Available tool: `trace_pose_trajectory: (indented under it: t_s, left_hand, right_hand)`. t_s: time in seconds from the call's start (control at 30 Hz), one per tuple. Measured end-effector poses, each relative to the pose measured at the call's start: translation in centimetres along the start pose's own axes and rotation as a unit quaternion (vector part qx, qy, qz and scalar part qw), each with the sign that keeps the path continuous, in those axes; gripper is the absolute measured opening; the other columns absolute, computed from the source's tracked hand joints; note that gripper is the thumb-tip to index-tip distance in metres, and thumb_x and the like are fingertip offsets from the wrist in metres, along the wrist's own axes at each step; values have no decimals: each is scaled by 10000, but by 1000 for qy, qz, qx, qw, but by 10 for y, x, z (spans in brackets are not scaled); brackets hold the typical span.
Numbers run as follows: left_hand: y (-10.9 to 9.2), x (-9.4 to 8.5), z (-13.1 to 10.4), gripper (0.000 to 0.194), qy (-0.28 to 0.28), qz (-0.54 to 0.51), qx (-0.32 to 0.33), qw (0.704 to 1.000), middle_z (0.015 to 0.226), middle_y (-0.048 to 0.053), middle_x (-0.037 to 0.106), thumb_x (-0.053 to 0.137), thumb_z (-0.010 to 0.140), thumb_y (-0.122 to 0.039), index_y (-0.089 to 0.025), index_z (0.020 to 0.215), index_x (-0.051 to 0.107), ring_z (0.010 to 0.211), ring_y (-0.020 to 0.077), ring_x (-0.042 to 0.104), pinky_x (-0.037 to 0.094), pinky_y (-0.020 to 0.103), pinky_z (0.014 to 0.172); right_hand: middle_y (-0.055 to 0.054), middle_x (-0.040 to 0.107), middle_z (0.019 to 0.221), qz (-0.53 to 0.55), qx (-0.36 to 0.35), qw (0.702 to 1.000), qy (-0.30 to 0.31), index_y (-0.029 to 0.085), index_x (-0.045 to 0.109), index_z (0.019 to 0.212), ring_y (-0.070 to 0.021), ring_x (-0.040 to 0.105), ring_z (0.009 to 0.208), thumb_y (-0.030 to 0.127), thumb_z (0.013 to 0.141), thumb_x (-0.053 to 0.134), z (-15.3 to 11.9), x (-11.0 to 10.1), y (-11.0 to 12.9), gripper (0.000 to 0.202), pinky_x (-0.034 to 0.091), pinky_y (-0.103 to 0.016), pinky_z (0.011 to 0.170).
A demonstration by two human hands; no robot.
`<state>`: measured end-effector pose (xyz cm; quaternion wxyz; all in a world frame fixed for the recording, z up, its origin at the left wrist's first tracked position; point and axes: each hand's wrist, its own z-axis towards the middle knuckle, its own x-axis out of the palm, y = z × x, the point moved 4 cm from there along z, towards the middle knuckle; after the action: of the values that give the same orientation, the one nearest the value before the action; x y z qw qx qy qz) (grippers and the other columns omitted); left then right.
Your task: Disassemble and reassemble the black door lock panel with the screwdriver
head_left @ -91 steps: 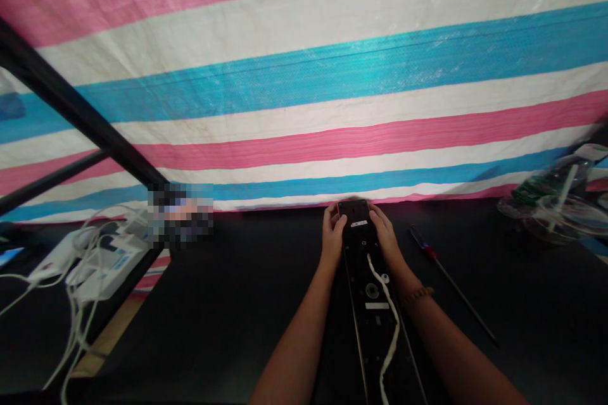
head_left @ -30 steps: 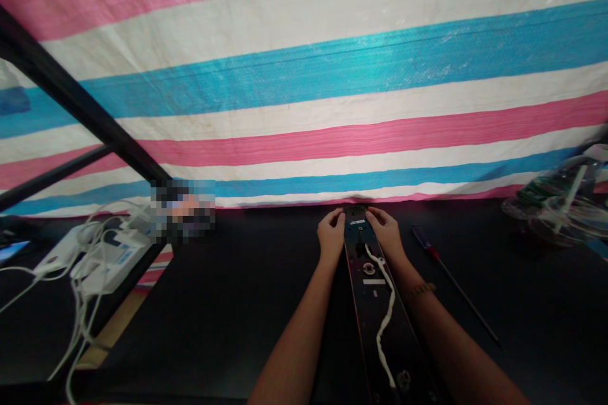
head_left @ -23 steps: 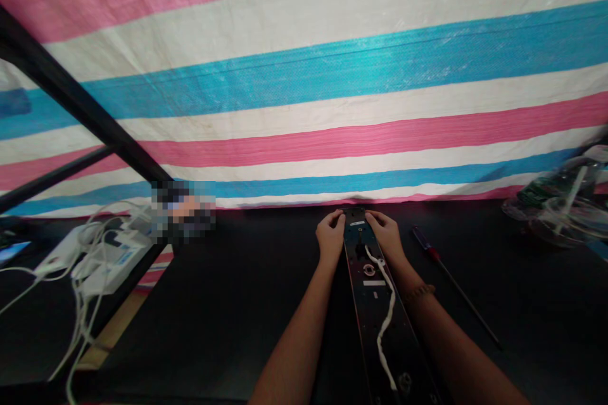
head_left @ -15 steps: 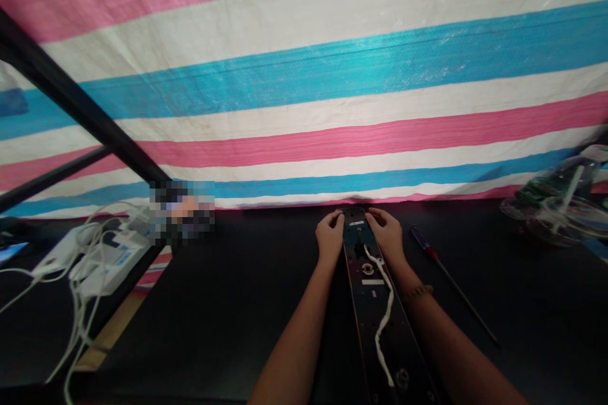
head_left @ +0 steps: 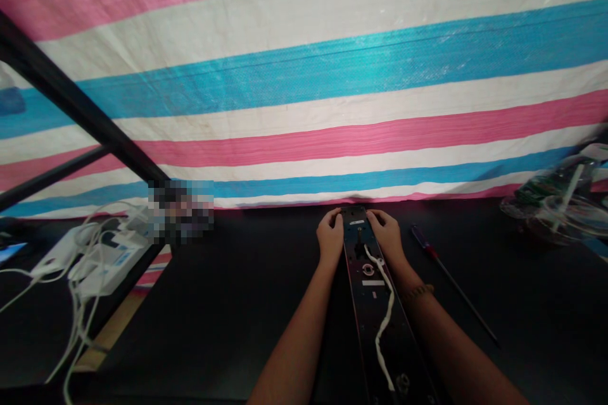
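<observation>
A long, narrow black panel [head_left: 375, 310] lies lengthwise on the dark table, running from near the striped sheet toward me. White labels and small fittings dot its face, and a white wrapped cable [head_left: 390, 300] snakes along it. At its far end my left hand [head_left: 330, 234] grips the left edge, thumb against the side. Opposite, my right hand [head_left: 386, 231] holds the right edge in the same way. The fingers of both hands curl around the edges and are partly hidden. To the right of my right hand lies a long screwdriver [head_left: 434, 256] with a dark and red handle.
Power strips [head_left: 107, 259] with tangled white cords sit at the left beside a black metal frame [head_left: 90, 111]. Clear plastic cups and bags [head_left: 565, 209] are at the far right. A pink, blue and white striped sheet [head_left: 304, 88] hangs behind the table [head_left: 228, 304].
Almost nothing differs. Both hands keep hold of the panel's far end, with only a very slight shift of the fingers.
</observation>
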<state>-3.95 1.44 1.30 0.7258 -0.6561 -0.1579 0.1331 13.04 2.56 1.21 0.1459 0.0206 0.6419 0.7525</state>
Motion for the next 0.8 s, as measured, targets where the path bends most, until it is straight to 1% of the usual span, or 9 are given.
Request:
trace_pose_trajectory:
  t_s: [0.13,0.23,0.3,0.4,0.5,0.63,0.8]
  left_hand:
    - [1,3,0,232,6,-16,-4,1000,1064,113,730,595,827,-189,-158,1035,692,1014,228,679,505,361,943]
    - [0,6,-1,251,21,-33,-21,999,1064,121,723,577,849,-233,-150,1065,672,999,232,680,513,358,914]
    - [-1,7,-3,266,30,-58,-33,997,1071,118,719,580,851,-270,-153,1075,666,1001,237,675,510,363,911]
    - [-2,8,-4,294,33,-96,-42,994,1114,112,706,611,833,-309,-162,1083,658,1048,242,658,492,365,941]
    - [-3,9,-6,334,40,-121,-48,991,1145,112,692,634,819,-337,-163,1103,645,1069,246,649,487,368,950]
    - [-6,10,-9,364,57,-156,-40,985,1131,93,700,651,814,-370,-176,1123,640,1059,241,651,489,366,945]
    - [-11,14,-13,395,86,-193,-41,977,1160,75,700,656,820,-405,-191,1152,647,1107,246,634,469,363,975]
  right_hand:
    - [-112,756,863,36,14,999,1,138,740,891,-274,669,816,553,784,608,-1,1,2,448,502,-359,740]
    - [-93,750,857,63,23,998,6,146,734,901,-254,654,795,572,798,595,-3,2,6,460,491,-337,714]
    - [-73,740,819,100,38,994,23,153,728,892,-234,639,750,598,796,592,-4,4,7,475,483,-317,677]
    - [-39,707,720,157,69,984,50,160,707,821,-205,608,667,663,752,619,-6,8,6,514,467,-294,615]
    - [-23,673,650,182,96,977,56,161,681,755,-187,583,608,702,706,649,-7,9,6,544,448,-282,573]
    - [-32,691,675,198,106,973,58,155,691,780,-197,605,626,708,691,662,-9,9,10,560,466,-297,603]
    - [-31,704,700,200,90,972,82,152,703,822,-207,618,655,724,717,624,-10,10,15,587,473,-308,628]
